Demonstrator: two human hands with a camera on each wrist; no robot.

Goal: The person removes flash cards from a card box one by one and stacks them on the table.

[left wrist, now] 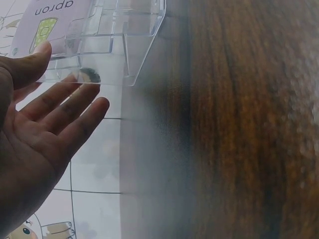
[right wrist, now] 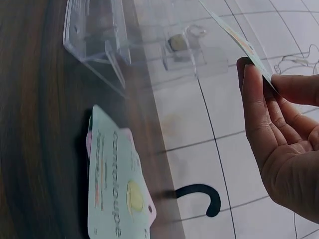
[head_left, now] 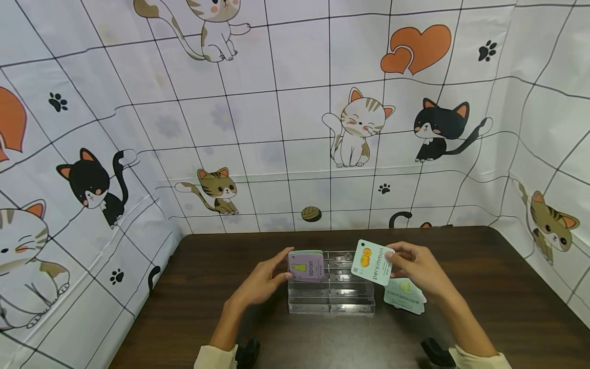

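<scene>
My right hand (head_left: 417, 264) pinches a pale green card (head_left: 372, 262) printed "persimmon" between thumb and fingers, in front of the right half of a clear tiered rack (head_left: 332, 308). In the right wrist view this card (right wrist: 239, 40) is seen nearly edge-on. At the rack's left side, my left hand (head_left: 262, 279) has its thumb and index fingertip at the edge of a purple "apron" card (head_left: 306, 266), which stands in the top left compartment. The left wrist view shows the other left fingers (left wrist: 82, 117) extended and loose beside the rack.
A small pile of cards with a green "cantaloupe" card (head_left: 405, 295) on top lies on the dark wooden table (head_left: 221, 256), right of the rack. Behind the table hangs a white cat-patterned cloth (head_left: 295, 118).
</scene>
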